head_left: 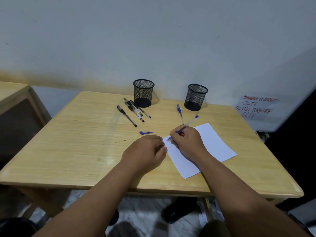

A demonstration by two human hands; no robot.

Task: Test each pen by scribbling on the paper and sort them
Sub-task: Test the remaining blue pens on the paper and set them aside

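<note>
A: Currently at the testing step. Right hand [186,141] grips an uncapped blue pen [185,126], tip down on the near-left corner of the paper [213,144]; faint marks show there, too small to read.

B: Left hand [147,151]?

A: Fingers loosely curled, holding nothing that I can see, resting at the left edge of the paper, probably steadying it.

B: Where is the cap?

A: Blue cap [146,132] lies on the tabletop [77,142] just left of the paper, apart from both hands.

B: Remaining pens?

A: Second blue pen [180,113] lies just beyond the paper. Four black pens [135,110] lie well to the left of the paper, beside the left mesh cup [143,93]. Right mesh cup [196,97] stands beyond the paper. Both cups look empty, so sorting seems hardly begun.

B: Next move?

A: Judgement only: check whether ink shows, fetch the cap, recap, drop the pen into whichever cup fits the result. Which cup means "working" I cannot tell.
</note>
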